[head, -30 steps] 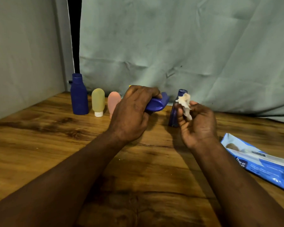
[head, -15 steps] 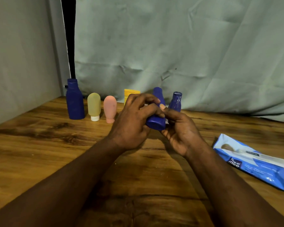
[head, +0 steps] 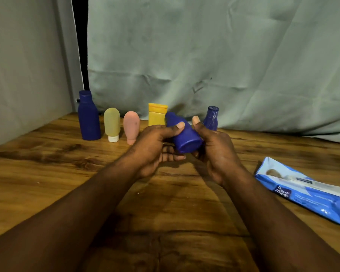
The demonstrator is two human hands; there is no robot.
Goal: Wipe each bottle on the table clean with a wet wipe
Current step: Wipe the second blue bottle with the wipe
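The person's left hand (head: 153, 146) and right hand (head: 216, 152) are bare. So are the left forearm (head: 77, 209) and right forearm (head: 273, 213), uncovered along their whole visible length. Each thumb shows a short, rounded nail, the left thumbnail (head: 180, 125) and right thumbnail (head: 196, 120) both trimmed close.

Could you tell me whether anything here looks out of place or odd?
Only small things: the small blue bottle behind the right hand shows pale streaks near its neck, and a few pale specks lie on the table. Nothing is spilled; the held blue bottle is merely tilted.
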